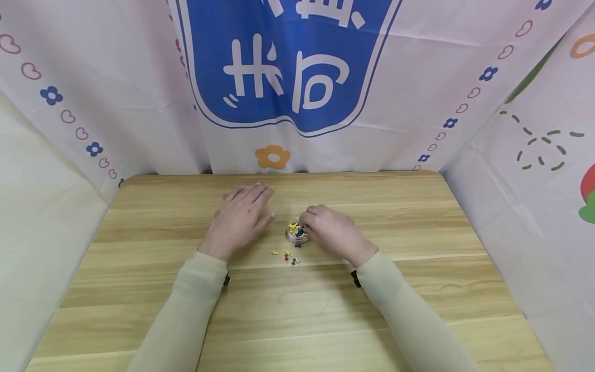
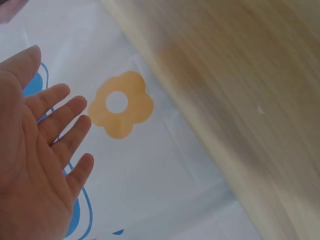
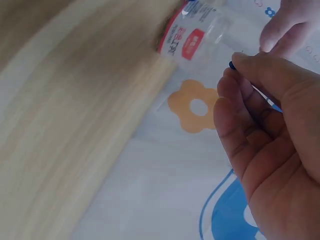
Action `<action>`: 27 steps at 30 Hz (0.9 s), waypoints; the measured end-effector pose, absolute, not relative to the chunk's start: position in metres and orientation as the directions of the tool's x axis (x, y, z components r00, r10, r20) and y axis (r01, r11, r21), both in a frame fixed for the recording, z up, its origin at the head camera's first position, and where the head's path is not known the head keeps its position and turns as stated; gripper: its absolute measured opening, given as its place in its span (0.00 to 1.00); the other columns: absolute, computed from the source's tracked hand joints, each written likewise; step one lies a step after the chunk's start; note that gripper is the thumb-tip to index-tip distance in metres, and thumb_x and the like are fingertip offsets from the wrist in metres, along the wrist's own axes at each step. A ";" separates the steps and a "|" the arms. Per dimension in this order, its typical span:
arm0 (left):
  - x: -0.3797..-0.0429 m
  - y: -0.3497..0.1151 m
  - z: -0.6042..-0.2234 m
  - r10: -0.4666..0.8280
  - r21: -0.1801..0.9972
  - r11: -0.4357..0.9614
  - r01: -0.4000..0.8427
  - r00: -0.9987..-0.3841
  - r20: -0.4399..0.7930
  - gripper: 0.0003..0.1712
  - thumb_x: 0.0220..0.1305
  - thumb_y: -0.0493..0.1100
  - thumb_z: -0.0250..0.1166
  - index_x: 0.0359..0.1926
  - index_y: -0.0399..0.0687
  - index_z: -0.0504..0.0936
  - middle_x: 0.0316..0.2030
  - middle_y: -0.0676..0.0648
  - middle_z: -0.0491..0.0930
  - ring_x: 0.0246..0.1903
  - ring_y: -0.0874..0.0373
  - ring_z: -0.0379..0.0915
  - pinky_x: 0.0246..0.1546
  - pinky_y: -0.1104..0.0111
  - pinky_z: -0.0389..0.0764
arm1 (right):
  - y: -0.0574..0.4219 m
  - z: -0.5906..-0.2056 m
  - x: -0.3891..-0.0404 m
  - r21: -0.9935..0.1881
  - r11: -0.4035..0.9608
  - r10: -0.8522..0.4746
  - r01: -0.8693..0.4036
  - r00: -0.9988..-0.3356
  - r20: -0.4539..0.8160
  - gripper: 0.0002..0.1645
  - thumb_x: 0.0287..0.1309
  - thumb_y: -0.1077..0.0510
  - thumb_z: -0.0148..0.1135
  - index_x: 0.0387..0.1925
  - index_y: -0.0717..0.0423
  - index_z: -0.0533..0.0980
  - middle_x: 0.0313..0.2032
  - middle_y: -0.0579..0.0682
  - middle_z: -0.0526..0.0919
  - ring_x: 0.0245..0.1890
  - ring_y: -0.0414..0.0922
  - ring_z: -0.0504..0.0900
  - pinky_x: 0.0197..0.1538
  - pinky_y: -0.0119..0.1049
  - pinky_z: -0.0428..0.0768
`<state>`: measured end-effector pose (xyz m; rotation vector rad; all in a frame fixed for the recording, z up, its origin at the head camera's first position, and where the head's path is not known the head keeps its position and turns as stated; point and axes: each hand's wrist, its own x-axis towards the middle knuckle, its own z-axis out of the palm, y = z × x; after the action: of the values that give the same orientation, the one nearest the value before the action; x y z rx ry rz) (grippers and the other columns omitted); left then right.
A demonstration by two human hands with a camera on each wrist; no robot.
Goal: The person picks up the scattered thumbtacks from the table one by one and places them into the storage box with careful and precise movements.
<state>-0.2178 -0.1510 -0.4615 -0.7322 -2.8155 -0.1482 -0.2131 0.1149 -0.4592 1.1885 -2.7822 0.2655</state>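
A small clear plastic jar [image 1: 292, 238] with yellow, white and dark push pins in it stands near the middle of the table. In the right wrist view the jar [image 3: 200, 37] shows a red and white label. Beside its mouth, my right hand [image 1: 335, 233] pinches a dark blue push pin [image 3: 232, 65] between thumb and index finger; most of the pin is hidden. My left hand [image 1: 239, 219] is left of the jar, palm down with fingers extended, holding nothing. In the left wrist view the left hand [image 2: 40, 145] has its fingers spread.
Several loose push pins lie in front of the jar, among them a yellow pin [image 1: 275, 253], a red pin [image 1: 286, 257] and a green pin [image 1: 294, 262]. The wooden table [image 1: 288, 320] ends at a printed white curtain [image 1: 139, 119] behind and at the sides.
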 end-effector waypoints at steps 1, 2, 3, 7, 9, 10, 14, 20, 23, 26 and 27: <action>-0.218 -0.151 -0.461 0.468 0.039 0.871 0.490 -0.850 0.243 0.38 0.76 0.62 0.56 0.77 0.46 0.67 0.74 0.43 0.68 0.74 0.45 0.60 0.76 0.48 0.56 | 0.114 -0.459 -0.216 -0.124 0.686 -0.701 -0.717 -0.697 0.148 0.10 0.67 0.57 0.67 0.49 0.50 0.85 0.44 0.43 0.86 0.43 0.40 0.83 0.44 0.31 0.84; -0.218 -0.151 -0.462 0.467 0.039 0.871 0.489 -0.851 0.241 0.39 0.76 0.63 0.56 0.77 0.46 0.67 0.74 0.43 0.68 0.74 0.45 0.60 0.76 0.48 0.56 | 0.113 -0.460 -0.218 -0.126 0.694 -0.697 -0.709 -0.705 0.133 0.10 0.67 0.57 0.67 0.49 0.49 0.85 0.45 0.42 0.86 0.44 0.40 0.83 0.45 0.31 0.84; -0.218 -0.151 -0.462 0.465 0.039 0.872 0.487 -0.852 0.238 0.39 0.76 0.63 0.56 0.77 0.47 0.67 0.74 0.43 0.68 0.74 0.45 0.60 0.76 0.48 0.56 | 0.112 -0.460 -0.220 -0.129 0.700 -0.692 -0.702 -0.712 0.119 0.10 0.67 0.56 0.67 0.48 0.48 0.85 0.45 0.42 0.86 0.44 0.40 0.83 0.45 0.30 0.84; -0.218 -0.151 -0.463 0.465 0.039 0.873 0.486 -0.854 0.233 0.38 0.76 0.63 0.56 0.77 0.47 0.67 0.74 0.43 0.68 0.74 0.45 0.60 0.76 0.48 0.56 | 0.110 -0.463 -0.227 -0.122 0.713 -0.686 -0.691 -0.723 0.087 0.09 0.67 0.56 0.68 0.48 0.47 0.85 0.44 0.42 0.86 0.43 0.39 0.82 0.45 0.29 0.83; -0.218 -0.151 -0.463 0.467 0.041 0.871 0.489 -0.852 0.236 0.38 0.75 0.62 0.56 0.77 0.47 0.68 0.74 0.43 0.69 0.74 0.45 0.60 0.76 0.47 0.55 | 0.109 -0.464 -0.229 -0.117 0.712 -0.688 -0.693 -0.721 0.080 0.09 0.67 0.56 0.68 0.47 0.48 0.85 0.44 0.42 0.85 0.43 0.39 0.82 0.45 0.29 0.83; -0.218 -0.151 -0.464 0.468 0.040 0.871 0.490 -0.852 0.237 0.38 0.75 0.62 0.57 0.77 0.47 0.68 0.74 0.43 0.69 0.74 0.45 0.60 0.76 0.47 0.55 | 0.108 -0.464 -0.230 -0.115 0.710 -0.691 -0.695 -0.719 0.078 0.09 0.67 0.56 0.68 0.47 0.48 0.85 0.44 0.42 0.85 0.43 0.38 0.82 0.46 0.29 0.83; -0.217 -0.151 -0.464 0.469 0.039 0.871 0.489 -0.853 0.228 0.38 0.76 0.63 0.56 0.77 0.46 0.68 0.74 0.42 0.68 0.74 0.45 0.60 0.76 0.47 0.55 | 0.108 -0.464 -0.232 -0.121 0.706 -0.694 -0.697 -0.716 0.077 0.10 0.68 0.53 0.68 0.48 0.48 0.85 0.45 0.42 0.85 0.43 0.38 0.82 0.47 0.30 0.83; -0.216 -0.148 -0.461 0.476 0.057 0.869 0.492 -0.862 0.176 0.34 0.77 0.64 0.54 0.71 0.47 0.74 0.70 0.43 0.73 0.70 0.44 0.65 0.74 0.45 0.60 | 0.116 -0.461 -0.231 -0.153 0.728 -0.662 -0.668 -0.743 0.098 0.14 0.67 0.49 0.68 0.50 0.48 0.84 0.47 0.42 0.85 0.46 0.40 0.82 0.49 0.33 0.84; -0.213 -0.146 -0.459 0.469 0.101 0.870 0.483 -0.873 0.134 0.27 0.74 0.60 0.60 0.62 0.49 0.81 0.63 0.45 0.79 0.66 0.44 0.71 0.71 0.44 0.65 | 0.123 -0.461 -0.230 -0.152 0.731 -0.652 -0.666 -0.746 0.131 0.18 0.67 0.47 0.68 0.54 0.49 0.83 0.52 0.45 0.84 0.50 0.42 0.82 0.53 0.37 0.84; -0.210 -0.144 -0.456 0.481 0.135 0.862 0.489 -0.872 0.090 0.18 0.69 0.56 0.68 0.53 0.52 0.85 0.53 0.49 0.84 0.57 0.48 0.77 0.65 0.44 0.72 | 0.129 -0.462 -0.230 -0.139 0.727 -0.652 -0.672 -0.740 0.168 0.23 0.68 0.47 0.67 0.60 0.51 0.80 0.58 0.49 0.83 0.57 0.46 0.81 0.60 0.42 0.82; -0.209 -0.143 -0.455 0.493 0.139 0.855 0.499 -0.867 0.076 0.16 0.68 0.54 0.69 0.50 0.53 0.86 0.49 0.50 0.85 0.53 0.50 0.79 0.62 0.45 0.74 | 0.131 -0.462 -0.230 -0.135 0.727 -0.651 -0.673 -0.739 0.175 0.24 0.68 0.48 0.67 0.62 0.52 0.79 0.60 0.50 0.82 0.59 0.47 0.80 0.62 0.43 0.80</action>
<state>-0.2092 -0.1428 -0.4553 -0.7998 -2.9895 -0.2399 -0.2295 0.1314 -0.4622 1.0819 -2.8116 0.2885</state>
